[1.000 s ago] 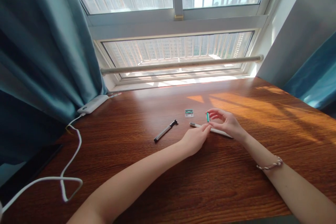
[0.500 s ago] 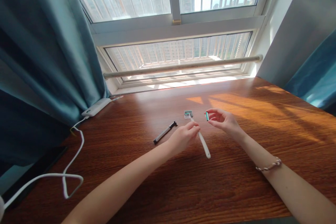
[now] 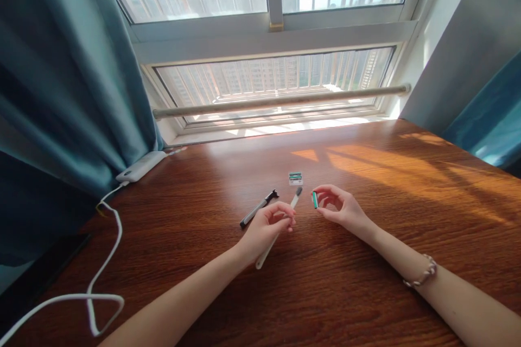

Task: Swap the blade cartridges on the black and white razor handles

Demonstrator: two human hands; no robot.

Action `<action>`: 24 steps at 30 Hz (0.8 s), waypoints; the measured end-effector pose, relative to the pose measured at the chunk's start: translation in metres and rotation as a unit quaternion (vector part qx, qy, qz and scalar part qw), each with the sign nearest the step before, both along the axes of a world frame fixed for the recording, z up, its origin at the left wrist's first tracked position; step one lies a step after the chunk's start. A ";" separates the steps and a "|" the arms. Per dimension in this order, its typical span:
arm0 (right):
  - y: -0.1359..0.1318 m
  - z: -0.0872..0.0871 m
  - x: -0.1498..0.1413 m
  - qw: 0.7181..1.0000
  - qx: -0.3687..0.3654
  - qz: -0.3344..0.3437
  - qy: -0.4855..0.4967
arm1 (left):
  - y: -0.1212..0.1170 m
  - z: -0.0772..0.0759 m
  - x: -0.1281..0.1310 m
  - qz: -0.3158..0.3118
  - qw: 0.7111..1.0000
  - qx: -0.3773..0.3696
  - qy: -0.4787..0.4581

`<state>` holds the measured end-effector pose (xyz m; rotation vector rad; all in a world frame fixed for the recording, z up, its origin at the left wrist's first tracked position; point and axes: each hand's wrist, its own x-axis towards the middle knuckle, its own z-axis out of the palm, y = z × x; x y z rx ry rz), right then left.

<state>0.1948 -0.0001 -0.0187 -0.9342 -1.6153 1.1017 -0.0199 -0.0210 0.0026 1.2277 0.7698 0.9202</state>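
My left hand is closed around the middle of a white toothbrush, whose dark bristles point up and away from me. Between the thumb and fingertips of my right hand is a small razor cartridge with a green strip, held upright on its edge. Just left of my left hand a black and grey razor handle lies on the table, partly behind the fingers. Beyond both hands sits a small clear case with green-striped cartridges in it.
A white power strip lies at the left by the blue curtain, its white cable looping over the brown wooden table. Past the table's far edge are a window and a horizontal rail.
My left hand has drawn the toothbrush back from the clear case and turned it, so its handle end now points lower left. My right hand has come slightly nearer with the cartridge.
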 end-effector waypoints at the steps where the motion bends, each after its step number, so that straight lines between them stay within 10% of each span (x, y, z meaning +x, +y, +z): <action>1: -0.001 -0.001 -0.001 1.000 -0.001 -0.003 -0.004 | -0.001 0.001 0.000 -0.015 1.000 -0.006 0.000; 10: -0.003 -0.008 -0.004 0.999 -0.040 0.022 -0.018 | -0.004 0.006 -0.003 -0.027 0.995 -0.065 0.068; 18: 0.002 -0.009 0.001 0.994 -0.092 0.051 0.026 | -0.003 0.005 -0.011 0.065 0.921 0.229 0.309; 24: 0.005 -0.003 0.004 0.994 -0.090 0.043 0.036 | -0.003 0.006 -0.013 0.038 0.881 0.302 0.361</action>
